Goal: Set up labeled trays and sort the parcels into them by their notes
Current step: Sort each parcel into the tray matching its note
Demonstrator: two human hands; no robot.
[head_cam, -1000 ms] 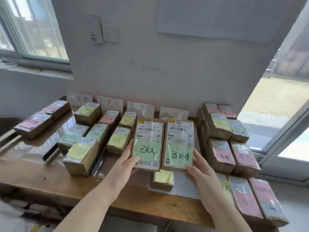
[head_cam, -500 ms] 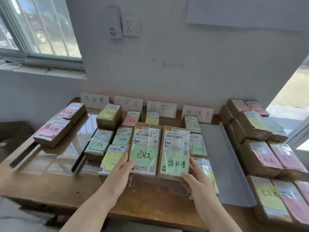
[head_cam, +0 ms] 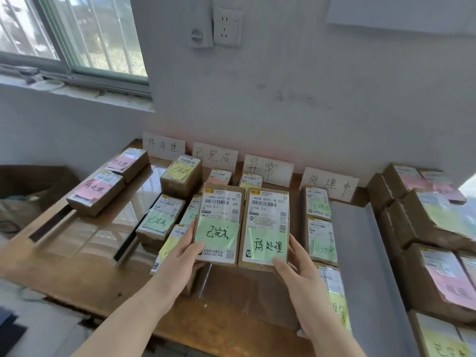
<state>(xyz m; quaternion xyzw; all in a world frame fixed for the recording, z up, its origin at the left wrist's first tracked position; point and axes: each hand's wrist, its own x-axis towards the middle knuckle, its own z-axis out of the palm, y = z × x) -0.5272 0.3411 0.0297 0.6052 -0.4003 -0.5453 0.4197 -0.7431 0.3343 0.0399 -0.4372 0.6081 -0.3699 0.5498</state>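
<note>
My left hand (head_cam: 180,256) grips a brown parcel (head_cam: 221,217) by its lower left edge; its green note reads 已完成. My right hand (head_cam: 296,266) grips a second parcel (head_cam: 266,222) beside it, green note 待处理. Both are held up side by side above the table. Four white label cards lean on the wall: 待处理 (head_cam: 163,146), 已完成 (head_cam: 215,157), 异常 (head_cam: 268,168), 处理中 (head_cam: 329,185). Clear trays (head_cam: 85,233) lie below them with sorted parcels: two pink-noted ones (head_cam: 96,193) at left, green and yellow ones (head_cam: 159,220) in the middle, green ones (head_cam: 320,240) at right.
A pile of unsorted parcels (head_cam: 435,222) with pink, yellow and green notes fills the right side. A grey tray (head_cam: 360,266) lies between it and the sorted rows. The wooden table's front edge (head_cam: 77,287) runs below my arms. A window is at upper left.
The view has swung left and down, so the label cards and left trays show more fully. Both hands keep holding the two parcels side by side, carried leftward over the trays.
</note>
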